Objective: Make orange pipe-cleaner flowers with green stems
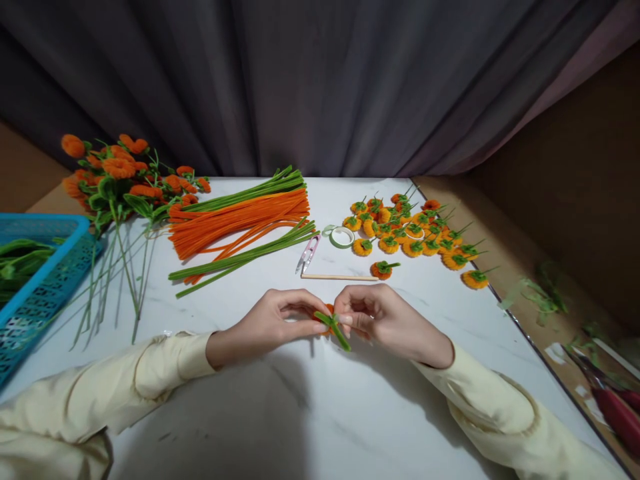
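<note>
Between my hands, just above the white table (220, 413), is a small orange pipe-cleaner flower (329, 311) with green pipe-cleaner strips (342, 337) sticking out of its underside. My left hand (280, 320) pinches the flower's left side between thumb and fingers. The fingertips of my right hand (383, 323) are closed on its right side, by the green strips. Part of the orange bloom is hidden behind my fingers. Beyond my right hand lies a finished-looking orange flower head (383, 269) with a green stub. A thin wooden stick (340, 277) rests just past my fingers.
Pink thread snips (311, 252) and a roll of pale green tape (342, 237) lie mid-table. Orange pipe cleaners (240, 220) are bundled near green ones (250, 253). Several yellow-orange flower heads (413, 248) spread right. Stemmed orange flowers (120, 167) and a blue basket (55, 307) occupy the left.
</note>
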The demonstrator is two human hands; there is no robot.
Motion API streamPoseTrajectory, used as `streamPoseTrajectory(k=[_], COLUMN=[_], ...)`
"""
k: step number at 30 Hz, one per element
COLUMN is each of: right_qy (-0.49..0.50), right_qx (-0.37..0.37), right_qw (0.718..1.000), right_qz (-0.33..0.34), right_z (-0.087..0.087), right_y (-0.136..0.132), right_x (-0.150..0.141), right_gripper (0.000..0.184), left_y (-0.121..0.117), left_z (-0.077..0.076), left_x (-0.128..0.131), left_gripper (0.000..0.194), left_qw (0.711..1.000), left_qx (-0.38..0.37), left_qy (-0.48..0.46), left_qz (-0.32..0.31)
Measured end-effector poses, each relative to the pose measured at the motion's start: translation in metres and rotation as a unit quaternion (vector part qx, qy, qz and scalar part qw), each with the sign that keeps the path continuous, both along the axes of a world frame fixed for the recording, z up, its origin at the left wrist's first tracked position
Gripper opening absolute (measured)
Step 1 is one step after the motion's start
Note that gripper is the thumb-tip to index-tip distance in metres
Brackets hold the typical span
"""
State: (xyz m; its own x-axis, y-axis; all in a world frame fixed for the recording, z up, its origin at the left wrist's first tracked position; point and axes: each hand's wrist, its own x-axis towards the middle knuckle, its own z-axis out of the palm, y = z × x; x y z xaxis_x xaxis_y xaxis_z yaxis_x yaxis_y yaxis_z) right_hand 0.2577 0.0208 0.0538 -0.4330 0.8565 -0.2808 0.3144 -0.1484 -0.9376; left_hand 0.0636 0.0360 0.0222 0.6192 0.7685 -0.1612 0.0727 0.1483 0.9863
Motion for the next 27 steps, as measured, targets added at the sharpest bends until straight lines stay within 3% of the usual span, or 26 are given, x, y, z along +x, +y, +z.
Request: streamPoseTrajectory(k=[4,8,11,15,21,27], right_qy=[-0.064,-0.135,-0.140,-0.132,-0.120,-0.069], right_qx=[0.099,0.269,0.334,0.362,0.305,0.280], right_qw=[0.993,0.954,0.931,0.920,0.943,0.950], right_qz=[0.015,0.007,0.049,0.072,0.062,0.124], right_z=[0.001,0.002,0.002,-0.002,-0.004,-0.001], right_y=[0.001,0.000,-0.002,-0.003,0.003,0.009], right_x=[0.002,0.007,0.008,0.004,0.003,0.005], right_gripper=[0.016,0.010,0.006,0.011,0.011,0.014], left_y=[0.003,0.007,0.008,0.007,0.011,0.026], left_z=[-0.003,-0.004,-0.004,-0.003,-0.008,-0.020], left_x=[0.001,0.002,0.002,0.002,-0.001,-0.006], left_gripper=[0.018,0.023,0.024,0.024,0.032,0.034], left_qw=[0.999,0.992,0.990,0.988,0.976,0.921], left_qx=[-0.035,-0.112,-0.131,-0.148,-0.199,-0.339], left_qy=[-0.015,-0.047,-0.052,-0.049,-0.087,-0.136], left_qz=[0.018,0.038,0.033,0.023,-0.001,-0.131])
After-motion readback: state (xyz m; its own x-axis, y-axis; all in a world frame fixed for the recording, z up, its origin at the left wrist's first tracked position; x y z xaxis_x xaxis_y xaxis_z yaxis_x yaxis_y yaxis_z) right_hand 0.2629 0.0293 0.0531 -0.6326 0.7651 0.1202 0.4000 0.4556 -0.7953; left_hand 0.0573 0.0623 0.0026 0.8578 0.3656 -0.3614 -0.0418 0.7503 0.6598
